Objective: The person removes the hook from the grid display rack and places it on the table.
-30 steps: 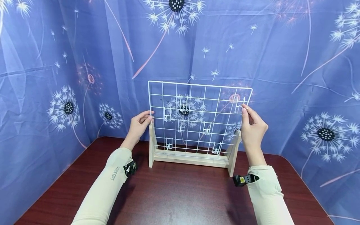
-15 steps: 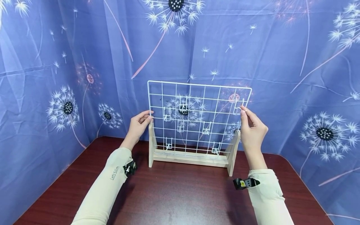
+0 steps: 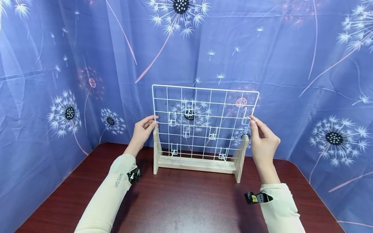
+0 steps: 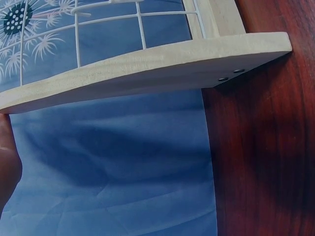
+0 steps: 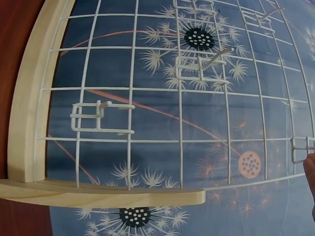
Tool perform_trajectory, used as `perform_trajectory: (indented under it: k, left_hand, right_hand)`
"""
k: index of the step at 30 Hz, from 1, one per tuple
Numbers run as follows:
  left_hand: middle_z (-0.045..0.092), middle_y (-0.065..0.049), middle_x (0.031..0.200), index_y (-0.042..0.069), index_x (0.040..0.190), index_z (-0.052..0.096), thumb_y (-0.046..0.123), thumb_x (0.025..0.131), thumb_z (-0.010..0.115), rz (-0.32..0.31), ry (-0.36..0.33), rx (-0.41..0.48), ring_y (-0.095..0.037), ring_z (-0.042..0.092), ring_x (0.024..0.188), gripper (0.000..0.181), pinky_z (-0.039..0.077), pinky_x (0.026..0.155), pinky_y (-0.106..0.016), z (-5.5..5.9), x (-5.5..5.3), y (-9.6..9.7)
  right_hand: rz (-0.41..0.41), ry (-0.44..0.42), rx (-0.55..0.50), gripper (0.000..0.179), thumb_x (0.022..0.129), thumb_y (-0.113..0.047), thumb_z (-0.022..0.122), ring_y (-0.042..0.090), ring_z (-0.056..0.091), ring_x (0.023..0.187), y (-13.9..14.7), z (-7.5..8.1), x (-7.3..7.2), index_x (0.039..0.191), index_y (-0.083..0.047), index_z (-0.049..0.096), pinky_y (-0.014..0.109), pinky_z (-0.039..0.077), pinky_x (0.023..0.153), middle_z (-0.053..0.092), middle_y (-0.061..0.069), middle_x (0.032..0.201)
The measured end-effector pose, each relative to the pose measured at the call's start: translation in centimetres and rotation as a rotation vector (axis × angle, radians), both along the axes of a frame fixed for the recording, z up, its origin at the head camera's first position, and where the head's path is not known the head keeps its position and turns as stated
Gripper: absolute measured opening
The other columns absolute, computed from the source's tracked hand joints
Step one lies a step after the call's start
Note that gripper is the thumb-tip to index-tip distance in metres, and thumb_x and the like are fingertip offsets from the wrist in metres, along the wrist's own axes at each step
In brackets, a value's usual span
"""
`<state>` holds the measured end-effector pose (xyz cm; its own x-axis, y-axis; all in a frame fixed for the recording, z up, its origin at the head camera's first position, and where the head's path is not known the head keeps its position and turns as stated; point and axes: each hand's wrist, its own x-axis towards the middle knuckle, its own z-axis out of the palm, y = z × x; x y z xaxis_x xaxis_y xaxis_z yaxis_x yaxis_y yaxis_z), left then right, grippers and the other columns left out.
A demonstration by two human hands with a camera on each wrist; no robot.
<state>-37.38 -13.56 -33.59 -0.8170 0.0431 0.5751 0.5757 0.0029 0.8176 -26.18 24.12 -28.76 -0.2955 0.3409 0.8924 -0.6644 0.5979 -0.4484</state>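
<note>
hook: white wire, up at the right-hand edge of the grid, in front of or against the mesh; whether it is caught on the wires, i cannot tell.
right hand: pinching that hook between thumb and fingertips, wrist low, and the grip looks light.
left hand: at the opposite edge, thumb and fingers nipping the side wire just above the post, a steadying hold by the look of it.
grid: standing upright in its wooden stand, on the dark red surface.
other hooks: six scattered over the mesh, all to the left of the pinched one.
good technique: keep the hook's back flat to the mesh, square with the wires, and work it gently up or down rather than sideways.
brace: the left hand does best holding firm, since a push at this far corner could rock the grid.
check: a small tug tells whether the hook sits fast before the fingers loosen.
</note>
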Motion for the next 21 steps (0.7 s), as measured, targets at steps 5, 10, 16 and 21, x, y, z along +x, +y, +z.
perform_trajectory:
  k: [5,10,16,21]
  left_hand:
    - [0.067,-0.017,0.090,-0.009,0.122,0.060,0.000,0.094,0.059,-0.009,0.004,-0.008,-0.019,0.067,0.084,0.030,0.055,0.076,-0.021,0.3,0.5,0.1]
    - [0.068,-0.011,0.089,-0.012,0.122,0.059,-0.002,0.094,0.057,-0.003,0.004,-0.026,-0.018,0.067,0.083,0.029,0.055,0.077,-0.021,1.2,1.6,0.2]
    - [0.066,0.004,0.084,-0.011,0.122,0.059,-0.001,0.094,0.058,0.006,0.002,-0.031,-0.027,0.067,0.086,0.030,0.055,0.077,-0.022,1.3,1.7,0.2]
    - [0.068,-0.016,0.089,-0.009,0.122,0.060,0.000,0.094,0.058,0.001,0.002,-0.011,-0.021,0.067,0.085,0.030,0.054,0.077,-0.020,0.5,0.4,0.0]
  right_hand:
    - [-0.017,-0.003,0.023,0.017,0.089,0.003,0.064,-0.010,0.062,0.088,-1.0,0.3,2.0,0.104,0.006,0.072,0.006,0.049,0.075,0.071,0.020,0.099]
    - [-0.040,-0.015,0.042,0.017,0.088,0.004,0.065,-0.012,0.061,0.087,-0.9,-0.5,2.6,0.103,0.006,0.072,0.004,0.047,0.074,0.071,0.020,0.096]
    - [-0.063,-0.029,0.077,0.018,0.087,0.006,0.066,-0.014,0.060,0.089,0.2,-2.3,2.0,0.103,0.005,0.072,0.004,0.047,0.077,0.071,0.019,0.096]
    - [-0.053,-0.030,0.101,0.018,0.086,0.008,0.066,-0.014,0.059,0.089,0.3,-3.0,2.1,0.102,0.007,0.072,0.004,0.047,0.077,0.071,0.020,0.095]
